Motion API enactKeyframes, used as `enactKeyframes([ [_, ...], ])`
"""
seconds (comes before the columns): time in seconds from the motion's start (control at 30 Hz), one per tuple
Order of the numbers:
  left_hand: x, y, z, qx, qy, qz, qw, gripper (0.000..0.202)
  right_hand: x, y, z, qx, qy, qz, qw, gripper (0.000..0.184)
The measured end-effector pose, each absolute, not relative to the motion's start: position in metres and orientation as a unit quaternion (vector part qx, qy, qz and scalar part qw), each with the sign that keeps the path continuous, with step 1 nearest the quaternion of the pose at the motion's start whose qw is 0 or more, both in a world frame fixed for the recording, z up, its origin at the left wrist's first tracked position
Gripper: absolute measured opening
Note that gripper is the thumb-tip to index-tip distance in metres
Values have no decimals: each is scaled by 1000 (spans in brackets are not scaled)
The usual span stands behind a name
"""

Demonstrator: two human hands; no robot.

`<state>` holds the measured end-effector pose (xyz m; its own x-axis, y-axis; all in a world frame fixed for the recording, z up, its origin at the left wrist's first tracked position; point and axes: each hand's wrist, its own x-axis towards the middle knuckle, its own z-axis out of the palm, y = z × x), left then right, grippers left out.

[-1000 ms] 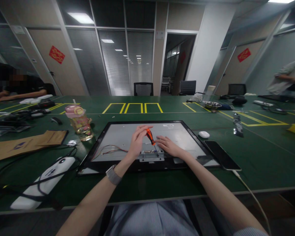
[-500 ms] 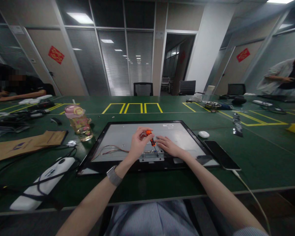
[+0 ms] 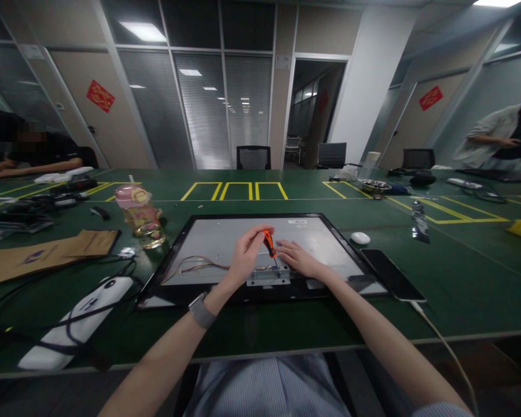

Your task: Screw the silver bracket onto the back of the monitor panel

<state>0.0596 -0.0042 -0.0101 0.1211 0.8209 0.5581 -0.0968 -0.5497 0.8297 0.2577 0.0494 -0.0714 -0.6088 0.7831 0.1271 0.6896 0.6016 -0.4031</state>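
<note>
A monitor panel (image 3: 208, 237) lies face down on the green table, its grey metal back up. My left hand (image 3: 245, 255) pinches the orange handle of a small screwdriver (image 3: 268, 243), whose tip points down at a metal bracket (image 3: 268, 276) near the panel's front edge. My right hand (image 3: 297, 258) rests beside the screwdriver with its fingers laid flat on the panel, just above the bracket. Thin coloured wires (image 3: 195, 265) run across the panel to the left of my left hand. A watch sits on my left wrist.
A pink-lidded bottle (image 3: 139, 216), brown paper (image 3: 47, 252) and a white device with black cables (image 3: 76, 321) lie to the left. A white mouse (image 3: 360, 237) and a phone (image 3: 392, 273) on a cable lie to the right. Other people are at the far left and far right.
My left hand has turned the screwdriver handle slightly between its fingers; the tool stays over the bracket. My right hand has hardly moved. The person at the far right has shifted.
</note>
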Motion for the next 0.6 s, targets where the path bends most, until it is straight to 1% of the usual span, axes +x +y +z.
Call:
enactKeyframes([
  [0.1,59,-2,-11,651,297,616,331,21,258,50,-73,-415,-884,154,149,49],
  [0.17,58,-1,-11,651,305,617,319,20,258,51,-74,-415,-884,151,152,48],
  [0.23,58,0,-12,650,304,614,330,22,259,53,-76,-412,-885,150,154,48],
  [0.4,58,5,-17,622,266,611,410,31,259,54,-77,-412,-885,153,154,48],
  [0.6,57,6,-17,635,311,615,349,25,258,50,-72,-417,-881,161,153,50],
])
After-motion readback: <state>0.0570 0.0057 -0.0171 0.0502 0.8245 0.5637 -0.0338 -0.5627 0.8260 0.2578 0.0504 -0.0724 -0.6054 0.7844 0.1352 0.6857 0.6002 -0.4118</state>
